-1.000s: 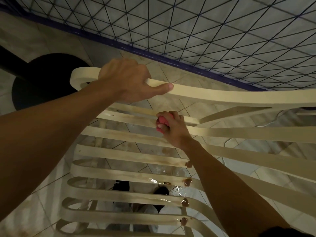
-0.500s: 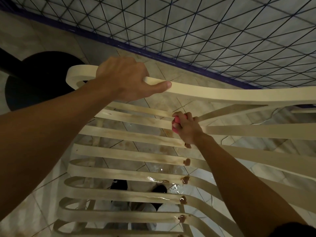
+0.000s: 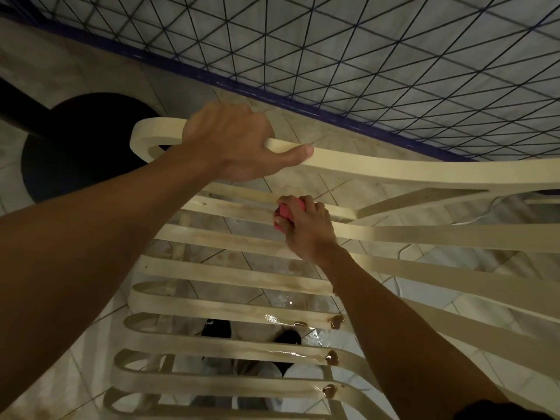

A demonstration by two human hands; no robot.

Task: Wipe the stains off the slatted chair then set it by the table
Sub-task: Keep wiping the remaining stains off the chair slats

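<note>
While mid-wipe | gripping chair top rail with left hand | squeezing pink cloth against upper slat with right hand | yet to clear brown drips lower down | yet to shift chair from tiles to table.

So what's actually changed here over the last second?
The right hand, gripping the pink cloth, rubbed to the right along an upper slat, then came back left to roughly where it started. The left hand kept its grip on the chair's top rail, and the brown drips on the lower slats are still there.
</note>
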